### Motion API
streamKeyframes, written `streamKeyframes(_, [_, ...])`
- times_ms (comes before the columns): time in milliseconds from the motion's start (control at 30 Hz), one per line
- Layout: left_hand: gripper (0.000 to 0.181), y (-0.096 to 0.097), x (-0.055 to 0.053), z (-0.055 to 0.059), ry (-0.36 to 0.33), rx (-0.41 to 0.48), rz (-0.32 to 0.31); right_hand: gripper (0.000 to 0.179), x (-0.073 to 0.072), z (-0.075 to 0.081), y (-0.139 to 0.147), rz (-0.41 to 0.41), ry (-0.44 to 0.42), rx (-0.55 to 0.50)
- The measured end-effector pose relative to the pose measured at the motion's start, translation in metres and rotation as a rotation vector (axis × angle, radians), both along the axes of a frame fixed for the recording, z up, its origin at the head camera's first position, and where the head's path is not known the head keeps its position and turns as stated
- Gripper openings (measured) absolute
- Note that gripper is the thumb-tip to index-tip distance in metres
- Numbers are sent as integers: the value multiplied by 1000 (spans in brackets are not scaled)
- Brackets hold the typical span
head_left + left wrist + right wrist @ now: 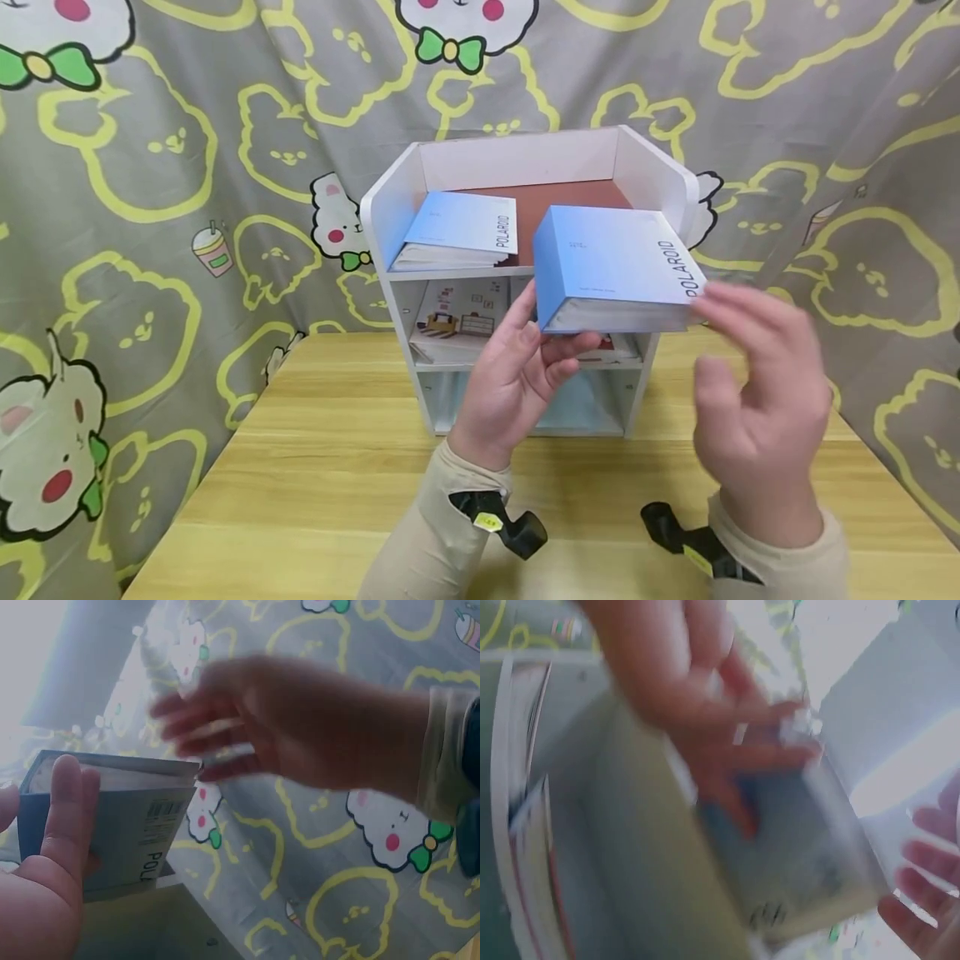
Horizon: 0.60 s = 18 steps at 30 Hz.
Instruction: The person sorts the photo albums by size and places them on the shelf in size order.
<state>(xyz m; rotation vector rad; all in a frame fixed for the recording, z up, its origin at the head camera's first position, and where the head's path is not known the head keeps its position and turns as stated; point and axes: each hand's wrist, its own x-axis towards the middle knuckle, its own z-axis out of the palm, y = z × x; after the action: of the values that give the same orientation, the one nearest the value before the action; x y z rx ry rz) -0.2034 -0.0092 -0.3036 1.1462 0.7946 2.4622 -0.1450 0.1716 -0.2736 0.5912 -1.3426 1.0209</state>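
Note:
My left hand holds a thick blue-and-white photo album marked POLAROID, raised in front of a small white shelf unit. The thumb lies at the spine side, with the fingers underneath. In the left wrist view, fingers lie along the barcoded face of the album. My right hand is blurred beside the album's right edge, fingers extended; whether the fingertips touch it I cannot tell. A matching album lies flat on the shelf unit's top level, at the left.
The white shelf unit stands on a wooden table. A printed book or box lies on its middle level, partly hidden by my left hand. A grey patterned curtain hangs behind.

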Motion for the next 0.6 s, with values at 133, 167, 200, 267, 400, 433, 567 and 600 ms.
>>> streamKeyframes(133, [51, 2, 0, -1, 7, 1, 26, 38, 7, 2, -17, 24, 100, 279])
streamKeyframes(167, [51, 3, 0, -2, 11, -2, 34, 38, 8, 1, -19, 16, 85, 339])
streamKeyframes(200, [50, 4, 0, -3, 16, -6, 41, 39, 9, 1, -21, 1, 62, 389])
streamKeyframes(267, [50, 6, 0, -5, 31, -16, 57, 42, 7, -2, -23, -36, 22, 464])
streamKeyframes(400, [49, 9, -1, -7, 72, -55, 105, 52, -1, -12, -23, -103, -75, 562])
streamKeyframes(433, [49, 9, -2, -7, 85, -70, 126, 54, -4, -14, -22, -113, -96, 576])
streamKeyframes(567, [49, 3, -4, -7, 124, -184, 256, 61, -16, -23, -25, -140, -164, 607])
streamKeyframes(600, [50, 1, -5, -7, 143, -227, 312, 62, -18, -24, -26, -144, -174, 608])
